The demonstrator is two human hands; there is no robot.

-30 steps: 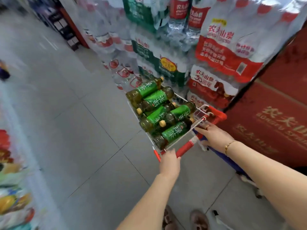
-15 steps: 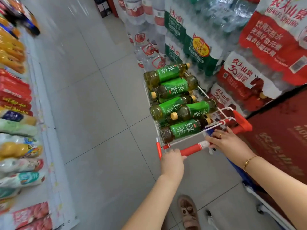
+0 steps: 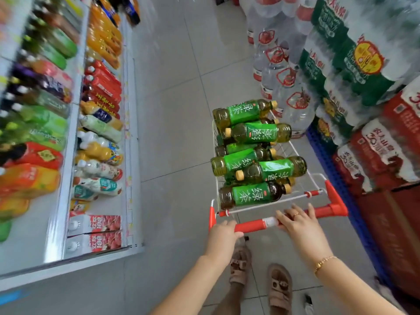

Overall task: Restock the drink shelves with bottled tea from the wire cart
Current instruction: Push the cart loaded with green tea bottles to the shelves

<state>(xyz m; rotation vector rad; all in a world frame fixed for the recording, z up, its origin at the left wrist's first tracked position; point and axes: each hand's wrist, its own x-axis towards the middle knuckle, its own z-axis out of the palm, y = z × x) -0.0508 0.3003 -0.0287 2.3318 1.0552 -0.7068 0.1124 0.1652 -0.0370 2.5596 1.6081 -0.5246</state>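
Aisle view from above. The wire cart (image 3: 293, 153), a white metal-rod basket with red plastic corner pieces, stands on the grey tiled floor (image 3: 177, 110) between the drink shelves (image 3: 66, 178) at left and stacked stock at right. The bottled tea (image 3: 256, 194) lies on its side in the cart, heaped in several layers: clear plastic bottles of amber-green liquid with glossy green wrap labels and yellow caps. The left hand (image 3: 221, 235) grips the near end of the red tubular handle (image 3: 250, 226), fingers curled over it; the right hand (image 3: 300, 226) rests on the same bar further along, fingers stretched across it rather than wrapped, with a ring and a beaded bracelet (image 3: 322, 261). The shelves carry rows of coloured bottles and two cartons, blurred. Just beside the cart's far right corner stand large clear water jugs (image 3: 272, 71), then shrink-wrapped water packs (image 3: 341, 64) on a blue pallet (image 3: 329, 164). Two tan sandals (image 3: 279, 287) show below the handle.
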